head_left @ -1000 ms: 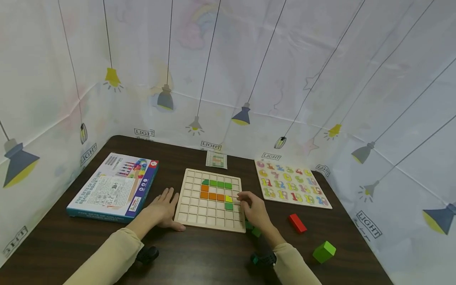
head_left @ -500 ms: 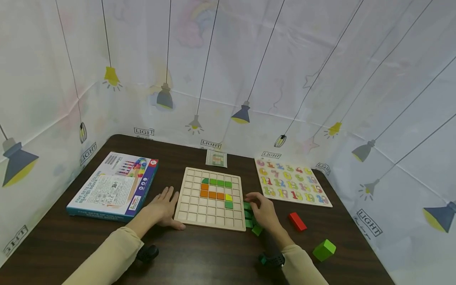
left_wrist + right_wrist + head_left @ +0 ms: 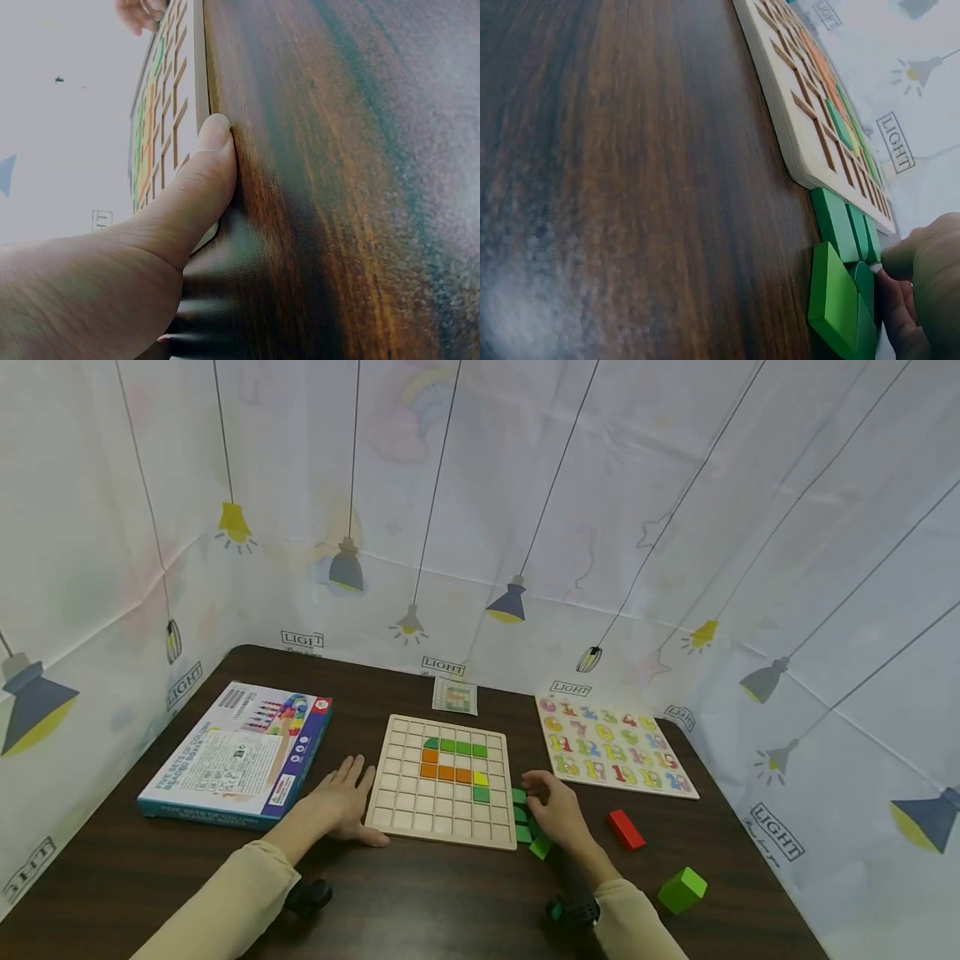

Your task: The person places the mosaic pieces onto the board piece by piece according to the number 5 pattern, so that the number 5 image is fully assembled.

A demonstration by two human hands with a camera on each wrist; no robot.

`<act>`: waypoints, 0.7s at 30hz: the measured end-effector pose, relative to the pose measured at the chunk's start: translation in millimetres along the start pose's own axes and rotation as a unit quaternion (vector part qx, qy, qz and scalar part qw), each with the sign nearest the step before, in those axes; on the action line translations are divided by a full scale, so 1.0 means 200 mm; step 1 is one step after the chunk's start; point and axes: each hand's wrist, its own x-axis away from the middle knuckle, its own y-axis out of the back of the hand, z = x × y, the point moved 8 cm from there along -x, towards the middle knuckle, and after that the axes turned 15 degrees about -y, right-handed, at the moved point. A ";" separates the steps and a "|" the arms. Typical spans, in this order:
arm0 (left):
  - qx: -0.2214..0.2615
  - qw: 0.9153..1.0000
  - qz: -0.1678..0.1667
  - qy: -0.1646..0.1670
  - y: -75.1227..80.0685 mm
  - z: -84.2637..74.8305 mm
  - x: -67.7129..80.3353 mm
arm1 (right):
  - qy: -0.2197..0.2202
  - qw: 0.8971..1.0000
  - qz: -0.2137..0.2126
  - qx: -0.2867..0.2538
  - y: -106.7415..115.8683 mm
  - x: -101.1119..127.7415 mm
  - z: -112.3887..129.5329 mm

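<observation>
Several green tiles [image 3: 522, 825] lie in a loose cluster on the table [image 3: 420, 902] at lower centre of the head view, touching or just beside the right edge of the grid board [image 3: 442, 781]. The right hand [image 3: 557, 814] rests over them with fingers curled down onto the pile; whether it pinches one tile or only touches them is hard to tell, as the right wrist view shows fingertips [image 3: 900, 315] pressed against the green pieces at lower right of that frame. The left hand [image 3: 341, 802] lies flat and relaxed on the table at the board's left edge, its thumb [image 3: 206, 161] pressed against the board's rim.

The tiles look like small painted wooden squares: light, stiff, smooth-faced and not fragile. They are thin, so a hold probably works best as a pinch across two opposite edges, or by tipping one up off the table first.

The board is the only holder here: a shallow wooden tray of square cells. Near its centre sit a row of green tiles, a row of orange beneath it, then one yellow and one green at the right; the other cells are bare.

Elsewhere: a boxed game [image 3: 238, 752] at left, a number puzzle [image 3: 611, 750] at right, a pattern card [image 3: 455, 696] behind the board, a red block [image 3: 626, 829] and a green cube [image 3: 682, 889].
</observation>
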 end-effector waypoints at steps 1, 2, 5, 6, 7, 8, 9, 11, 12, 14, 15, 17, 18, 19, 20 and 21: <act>0.003 1.000 0.000 0.000 0.00 0.00 0.00 | 0.000 1.000 0.002 0.001 0.00 0.00 0.00; 0.004 1.000 0.001 -0.001 0.00 0.00 0.00 | 0.002 1.000 0.005 0.001 -0.01 0.00 0.00; 0.008 1.000 0.001 -0.004 -0.01 0.02 -0.01 | 0.010 1.000 0.011 0.000 -0.01 0.00 0.02; 0.008 1.000 0.002 -0.004 -0.01 0.01 -0.01 | 0.011 1.000 0.014 0.000 -0.01 0.00 0.02; 0.009 1.000 0.001 -0.004 -0.01 0.01 -0.01 | 0.010 1.000 0.015 0.001 -0.02 0.00 0.02; 0.009 1.000 0.002 -0.003 -0.01 0.01 -0.01 | 0.008 1.000 0.015 0.002 -0.02 0.00 0.02; 0.008 1.000 0.002 -0.003 -0.01 0.01 -0.01 | 0.004 1.000 0.014 0.003 -0.02 0.00 0.02; 0.005 1.000 0.005 0.000 0.00 0.00 0.00 | -0.005 1.000 0.009 0.007 -0.02 -0.01 0.01; 0.005 1.000 0.003 0.000 0.01 0.00 0.00 | -0.009 1.000 0.006 0.008 -0.02 -0.01 0.01; 0.001 1.000 0.003 0.000 0.01 0.00 0.00 | -0.014 1.000 0.001 0.009 -0.02 -0.02 0.00; -0.001 1.000 0.004 0.001 0.01 0.00 0.00 | -0.014 1.000 -0.001 0.011 -0.02 -0.02 0.00; -0.004 1.000 0.005 0.001 0.01 0.00 0.00 | -0.017 1.000 -0.003 0.010 -0.02 -0.02 -0.01; -0.005 1.000 0.006 0.002 0.00 0.00 0.00 | -0.020 1.000 -0.003 0.009 -0.02 -0.02 -0.01; -0.005 1.000 0.007 0.002 0.00 0.00 0.00 | -0.023 1.000 -0.003 0.007 -0.02 -0.02 -0.02; -0.006 1.000 0.007 0.002 0.00 0.00 0.00 | -0.027 1.000 -0.003 0.006 -0.02 -0.02 -0.02; -0.005 1.000 0.006 0.002 0.00 0.00 0.00 | -0.030 1.000 -0.003 0.005 -0.02 -0.02 -0.02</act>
